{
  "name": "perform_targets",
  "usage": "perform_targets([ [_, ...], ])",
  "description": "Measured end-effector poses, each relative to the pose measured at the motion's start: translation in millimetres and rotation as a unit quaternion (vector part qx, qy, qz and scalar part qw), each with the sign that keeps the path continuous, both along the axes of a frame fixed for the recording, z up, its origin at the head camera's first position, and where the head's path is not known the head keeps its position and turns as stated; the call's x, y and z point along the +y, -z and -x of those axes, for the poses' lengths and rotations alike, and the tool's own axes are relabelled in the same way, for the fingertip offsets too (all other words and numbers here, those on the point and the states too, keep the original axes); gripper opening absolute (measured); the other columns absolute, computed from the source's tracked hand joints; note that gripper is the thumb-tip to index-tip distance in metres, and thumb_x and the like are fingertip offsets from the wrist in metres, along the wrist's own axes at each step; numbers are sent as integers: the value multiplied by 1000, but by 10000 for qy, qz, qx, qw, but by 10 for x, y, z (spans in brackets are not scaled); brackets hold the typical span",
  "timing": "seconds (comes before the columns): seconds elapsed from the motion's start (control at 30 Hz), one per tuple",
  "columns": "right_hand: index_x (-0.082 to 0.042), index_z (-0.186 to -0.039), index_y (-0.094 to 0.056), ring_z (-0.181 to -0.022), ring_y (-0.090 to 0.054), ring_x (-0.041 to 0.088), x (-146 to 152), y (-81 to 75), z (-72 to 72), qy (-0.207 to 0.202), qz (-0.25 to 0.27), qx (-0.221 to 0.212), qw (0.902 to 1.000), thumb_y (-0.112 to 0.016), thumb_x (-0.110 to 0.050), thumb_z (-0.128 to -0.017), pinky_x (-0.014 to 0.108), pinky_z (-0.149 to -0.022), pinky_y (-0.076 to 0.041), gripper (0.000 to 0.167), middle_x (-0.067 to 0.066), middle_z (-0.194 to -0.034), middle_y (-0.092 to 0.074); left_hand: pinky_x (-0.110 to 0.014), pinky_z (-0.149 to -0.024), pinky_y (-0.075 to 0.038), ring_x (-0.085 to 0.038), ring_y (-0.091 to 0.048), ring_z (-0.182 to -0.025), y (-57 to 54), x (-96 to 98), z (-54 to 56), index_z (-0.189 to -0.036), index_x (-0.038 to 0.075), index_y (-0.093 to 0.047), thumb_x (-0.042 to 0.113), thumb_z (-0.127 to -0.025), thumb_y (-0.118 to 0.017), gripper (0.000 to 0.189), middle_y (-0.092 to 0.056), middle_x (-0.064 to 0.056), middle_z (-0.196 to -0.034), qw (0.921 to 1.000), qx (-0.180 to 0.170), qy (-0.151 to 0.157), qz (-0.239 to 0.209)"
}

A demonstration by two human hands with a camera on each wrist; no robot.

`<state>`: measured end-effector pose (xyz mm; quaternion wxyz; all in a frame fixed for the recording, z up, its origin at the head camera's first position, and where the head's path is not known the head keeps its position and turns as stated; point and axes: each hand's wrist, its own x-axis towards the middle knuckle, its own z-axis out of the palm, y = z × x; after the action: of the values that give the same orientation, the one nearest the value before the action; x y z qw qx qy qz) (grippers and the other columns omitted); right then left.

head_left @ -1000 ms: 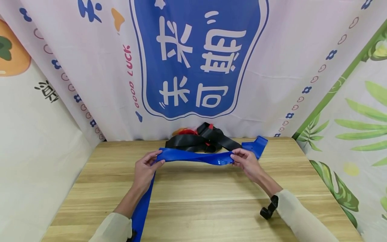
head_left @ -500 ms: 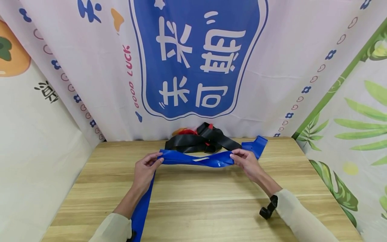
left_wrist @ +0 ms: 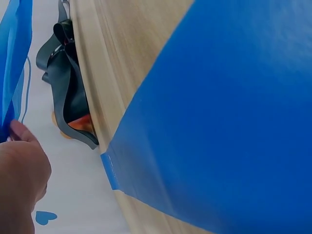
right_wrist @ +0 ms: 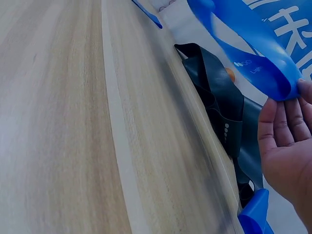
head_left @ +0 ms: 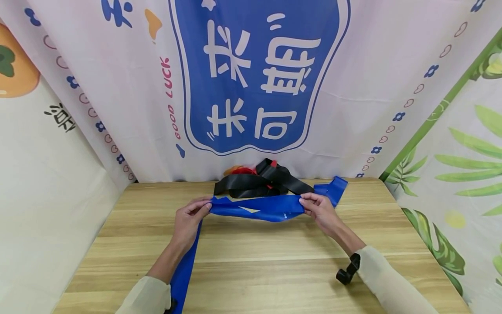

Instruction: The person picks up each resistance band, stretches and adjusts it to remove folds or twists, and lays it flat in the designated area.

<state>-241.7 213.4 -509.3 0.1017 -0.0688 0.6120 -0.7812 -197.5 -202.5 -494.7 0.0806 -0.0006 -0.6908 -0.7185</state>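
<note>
A blue resistance band is stretched above the table between my two hands. My left hand pinches its left end between thumb and fingers. At the right end my right hand pinches it the same way, which the right wrist view shows too, with the band looped at the fingertips and pale lettering on it. Between the hands the band lies in two layers with a narrow slit through which wood shows. A long blue strip runs beneath my left forearm toward the front edge; the left wrist view shows a broad blue sheet close up.
Black bands lie heaped at the table's back edge, with red and orange pieces behind them. Another blue band piece lies at the back right. Printed curtains hang behind and on both sides of the wooden table.
The twisted middle of the blue band has spread, its lower edge sagging a little. A slit has appeared between its layers. My left fingertips have shifted slightly to the right; my right hand stays nearly still.
</note>
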Motion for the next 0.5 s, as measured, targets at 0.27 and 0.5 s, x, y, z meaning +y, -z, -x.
perform_targets([
  [0.27,-10,-110,-74,-81,-68,6,4,1,-7,-45,6,-57,10000,-68,-8,-104,25,-79,-61,8,-3,-94,-76,-34,-92,-62,-12,-75,-91,-46,-37,-20,-112,-1,-76,10,-104,-67,16,-76,-2,-101,9930,-437,681,-861],
  [0.5,-10,-110,-74,-83,-71,8,17,-1,5,75,-245,-123,9996,-69,-6,-103,27,-79,-62,9,-3,-94,-77,-26,-87,-60,-9,-67,-87,-86,-90,-57,-101,9,-74,10,-107,-62,13,-71,1,-99,9863,-451,1295,-919],
])
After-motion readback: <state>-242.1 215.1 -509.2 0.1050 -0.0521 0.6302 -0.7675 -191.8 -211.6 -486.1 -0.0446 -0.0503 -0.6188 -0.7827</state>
